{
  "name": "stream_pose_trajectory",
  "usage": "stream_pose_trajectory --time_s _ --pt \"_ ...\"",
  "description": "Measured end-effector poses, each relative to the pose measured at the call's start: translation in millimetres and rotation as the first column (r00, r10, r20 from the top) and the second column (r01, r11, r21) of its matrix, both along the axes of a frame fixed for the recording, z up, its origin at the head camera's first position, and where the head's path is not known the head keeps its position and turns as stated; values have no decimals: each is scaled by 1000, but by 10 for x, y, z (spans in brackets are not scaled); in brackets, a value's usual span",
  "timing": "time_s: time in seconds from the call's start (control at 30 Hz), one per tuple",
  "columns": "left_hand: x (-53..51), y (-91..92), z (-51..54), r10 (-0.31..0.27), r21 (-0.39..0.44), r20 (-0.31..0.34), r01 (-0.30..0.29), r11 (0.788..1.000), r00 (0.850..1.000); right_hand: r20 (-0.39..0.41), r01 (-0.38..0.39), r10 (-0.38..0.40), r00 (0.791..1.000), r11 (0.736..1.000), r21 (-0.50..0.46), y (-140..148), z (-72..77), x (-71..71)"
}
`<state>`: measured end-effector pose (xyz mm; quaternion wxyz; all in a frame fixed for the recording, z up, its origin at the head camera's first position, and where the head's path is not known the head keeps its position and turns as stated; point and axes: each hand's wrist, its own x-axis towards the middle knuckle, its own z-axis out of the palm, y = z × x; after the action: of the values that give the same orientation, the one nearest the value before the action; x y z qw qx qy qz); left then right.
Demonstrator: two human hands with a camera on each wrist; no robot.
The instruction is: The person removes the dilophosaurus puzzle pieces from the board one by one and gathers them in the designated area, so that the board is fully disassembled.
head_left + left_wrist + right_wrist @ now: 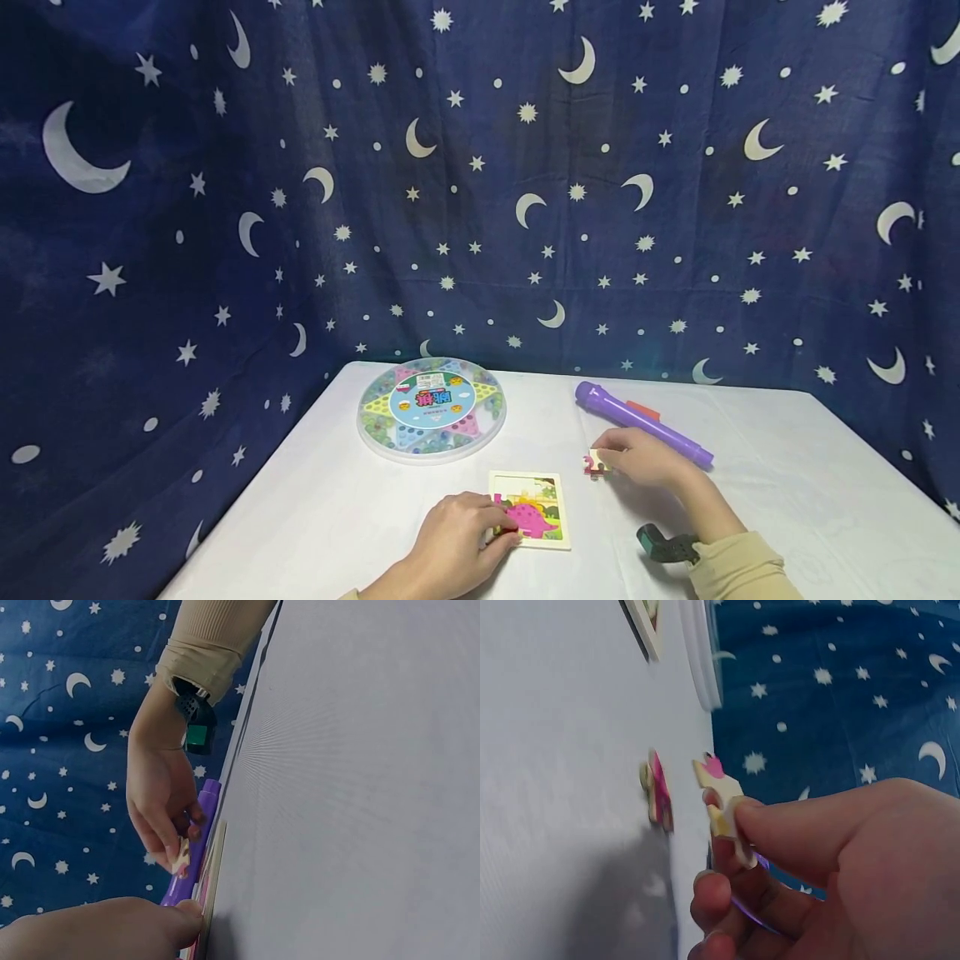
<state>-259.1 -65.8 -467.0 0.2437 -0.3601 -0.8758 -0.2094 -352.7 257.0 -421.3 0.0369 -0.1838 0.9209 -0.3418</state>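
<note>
Clock directions are taken from the head view, with 12 o'clock at the far edge of the white counter [300, 521].

Hands: apart from each other, both occupied. The left hand [457, 533] holds the square puzzle board [566, 517] from its 8 o'clock side, fingers curled over the left part and thumb along the near edge. The right hand [641, 457] is at 2 o'clock from the board and pinches a puzzle piece [726, 787] between thumb and fingers; cream and a patch of pink show on it.

Puzzle: the board lies flat on the counter, with a pale frame. A pink dinosaur [531, 520] shows in its lower right part, with green and yellow patches around it; the left fingers hide part of the picture. A loose pink piece [658, 793] is on the counter near the held one. In the right wrist view the two are apart; the loose one is blurred, its picture unreadable.

Surroundings: a purple toy microphone [637, 421] lies just beyond the right hand, head toward 10 o'clock, tail end toward 4 o'clock. A red-orange item [643, 410] shows against its far side. A round game box [432, 404] with a coloured star pattern lies at 10 to 11 o'clock from the board. The right wrist carries a dark wristband [667, 547] below a beige sleeve [738, 568]. A navy curtain [480, 208] with moons and stars hangs behind the counter.
</note>
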Motion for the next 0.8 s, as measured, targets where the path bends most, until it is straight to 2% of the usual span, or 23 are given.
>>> stream_pose_trajectory --time_s 0.1,0.3,0.47,0.63,0.8 --pt "-3 1 -3 -3 12 23 3 1000 1000 28 26 -26 999 1000 -8 79 7 12" --pt "-1 -9 -5 25 37 122 -30 999 992 87 59 -60 994 998 6 176 5 30" --pt "4 -11 3 53 29 168 -59 998 984 100 51 -51 994 999 -2 217 4 26" --pt "-9 2 3 61 16 157 -64 998 986 109 77 -80 991 997 25 237 14 23" --pt "-5 0 -3 59 -1 119 -59 998 991 57 106 -111 992 991 87 231 26 11"
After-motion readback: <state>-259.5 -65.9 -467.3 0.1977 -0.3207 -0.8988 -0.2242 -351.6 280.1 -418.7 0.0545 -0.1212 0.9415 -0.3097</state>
